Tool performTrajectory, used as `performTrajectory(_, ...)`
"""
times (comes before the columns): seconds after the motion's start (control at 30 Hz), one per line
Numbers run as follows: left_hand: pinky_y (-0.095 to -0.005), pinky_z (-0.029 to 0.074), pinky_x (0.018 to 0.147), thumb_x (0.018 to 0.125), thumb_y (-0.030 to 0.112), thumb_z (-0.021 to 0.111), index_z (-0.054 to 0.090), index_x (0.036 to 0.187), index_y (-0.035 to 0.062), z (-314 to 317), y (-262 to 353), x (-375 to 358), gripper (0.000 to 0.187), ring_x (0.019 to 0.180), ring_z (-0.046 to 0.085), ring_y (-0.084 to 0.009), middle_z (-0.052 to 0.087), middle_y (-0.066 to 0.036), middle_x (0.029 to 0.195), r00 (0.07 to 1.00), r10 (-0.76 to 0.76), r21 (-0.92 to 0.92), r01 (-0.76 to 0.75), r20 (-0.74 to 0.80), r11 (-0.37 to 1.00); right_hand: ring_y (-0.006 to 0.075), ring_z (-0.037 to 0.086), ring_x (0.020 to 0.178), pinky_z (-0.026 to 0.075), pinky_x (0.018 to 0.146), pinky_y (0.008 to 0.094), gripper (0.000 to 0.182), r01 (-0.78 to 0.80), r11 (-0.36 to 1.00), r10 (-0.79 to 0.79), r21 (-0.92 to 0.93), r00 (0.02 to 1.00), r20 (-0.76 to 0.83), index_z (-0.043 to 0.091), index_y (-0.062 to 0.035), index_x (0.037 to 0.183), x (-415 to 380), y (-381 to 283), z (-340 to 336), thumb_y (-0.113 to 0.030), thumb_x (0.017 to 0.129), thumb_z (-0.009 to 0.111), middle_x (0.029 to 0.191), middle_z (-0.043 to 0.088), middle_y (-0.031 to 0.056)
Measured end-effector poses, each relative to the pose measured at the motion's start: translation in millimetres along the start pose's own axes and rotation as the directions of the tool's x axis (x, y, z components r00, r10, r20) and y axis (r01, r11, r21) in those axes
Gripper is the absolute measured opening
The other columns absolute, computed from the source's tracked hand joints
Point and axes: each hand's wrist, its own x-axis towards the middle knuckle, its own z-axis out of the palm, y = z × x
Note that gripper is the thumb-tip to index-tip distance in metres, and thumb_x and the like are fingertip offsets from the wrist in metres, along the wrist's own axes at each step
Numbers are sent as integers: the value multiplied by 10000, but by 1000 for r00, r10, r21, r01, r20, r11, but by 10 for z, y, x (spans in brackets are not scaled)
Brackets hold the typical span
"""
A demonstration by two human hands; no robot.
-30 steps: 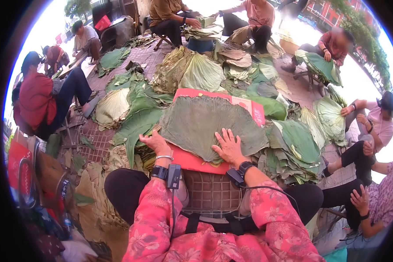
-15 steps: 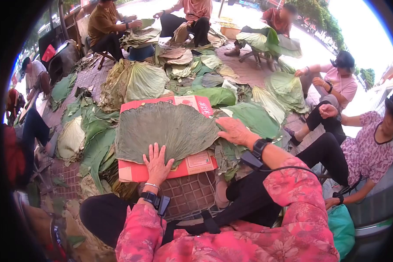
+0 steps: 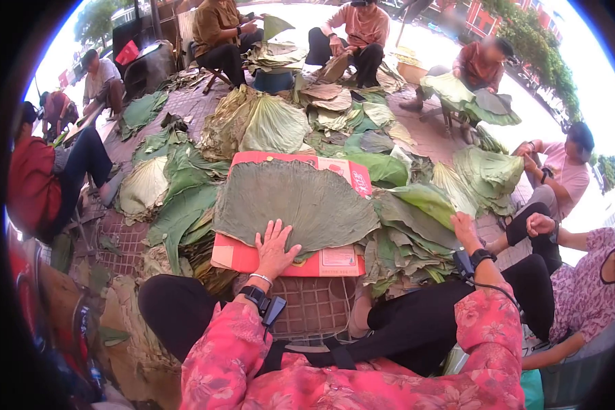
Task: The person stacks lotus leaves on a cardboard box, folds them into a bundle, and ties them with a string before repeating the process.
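Note:
A fan-shaped, grey-green dried lotus leaf (image 3: 301, 198) lies spread over a red cardboard box (image 3: 253, 258). My left hand (image 3: 277, 247) rests flat on the leaf's near edge, fingers spread. To the right of the box is a pile of lotus leaves (image 3: 396, 249). My right hand (image 3: 466, 231) is at the right side of this pile, its fingers closed on the edge of a green lotus leaf (image 3: 427, 203) whose pale underside is partly turned up. The fingertips are partly hidden behind that leaf edge.
More leaf heaps lie left of the box (image 3: 184, 198) and beyond it (image 3: 273, 126). Several people sit around on low seats handling leaves. A person in a patterned top (image 3: 588, 287) sits close on my right. A metal grid (image 3: 307, 301) shows below the box.
My right hand has left the fan-shaped leaf and moved right to the pile, where it lifts a leaf's edge. My left hand stays on the fan-shaped leaf. The camera view has shifted.

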Motion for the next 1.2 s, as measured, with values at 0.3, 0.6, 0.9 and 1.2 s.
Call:
performTrajectory(0.3, -433, 236, 1000, 803, 382, 575, 572, 1139, 144, -119, -136, 174, 412, 1208, 422, -228, 524, -81, 1237, 988, -155, -314, 144, -9, 938, 409, 520, 651, 390, 557, 444, 308, 233, 963, -171, 134, 916, -362, 465, -11, 708, 1088, -1815, -872, -266, 876, 504, 659, 512, 227)
performTrajectory(0.6, -223, 422, 755, 936, 403, 418, 586, 1017, 2, -236, -319, 256, 442, 840, 562, -105, 616, -40, 885, 933, -354, -937, 175, 60, 303, 330, 562, 759, 448, 637, 400, 183, 659, 672, -711, 337, 702, 44, 515, -75, 891, -184, -3728, 977, -202, 785, 593, 813, 565, 133)
performTrajectory(0.9, -261, 462, 620, 713, 67, 681, 574, 1028, 12, -344, -339, 388, 337, 717, 553, -96, 598, -31, 839, 840, -543, -874, 276, 16, 401, 229, 494, 1014, 401, 751, 377, 354, 733, 636, -753, 239, 658, -14, 534, -93, 1076, -520, -3696, 1390, -155, 732, 596, 1120, 525, 47)
performTrajectory(1.2, -270, 460, 697, 691, -23, 576, 490, 1155, -20, -177, -551, 425, 472, 782, 558, -147, 598, -86, 902, 810, -586, -862, 288, -14, 418, 250, 516, 1026, 409, 776, 352, 362, 727, 648, -754, 224, 653, 61, 537, -69, 1097, -605, -3822, 1148, -171, 756, 596, 1119, 555, 81)
